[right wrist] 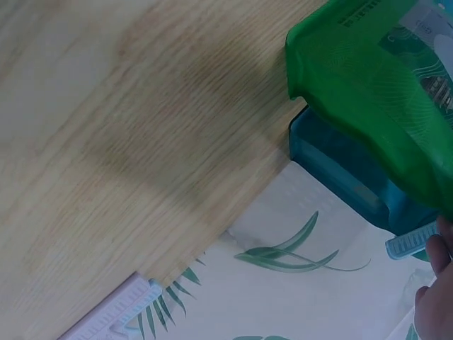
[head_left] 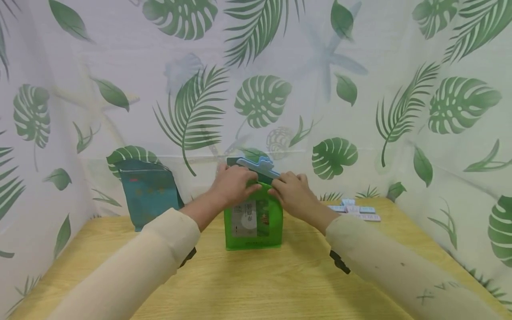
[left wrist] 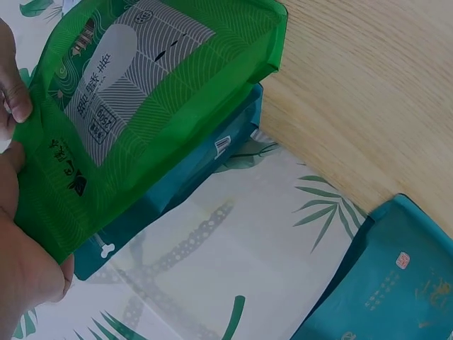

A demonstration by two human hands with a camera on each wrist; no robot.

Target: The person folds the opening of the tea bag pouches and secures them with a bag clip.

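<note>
Green bag [right wrist: 357, 78] partly covering teal bag [right wrist: 340, 166], blue clip [right wrist: 410, 242] near both

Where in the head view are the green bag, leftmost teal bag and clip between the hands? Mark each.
Green bag [head_left: 253, 218], head view: front label.
Teal bag [head_left: 150, 196], head view: front.
Clip [head_left: 259, 166], head view: midsection.
</note>
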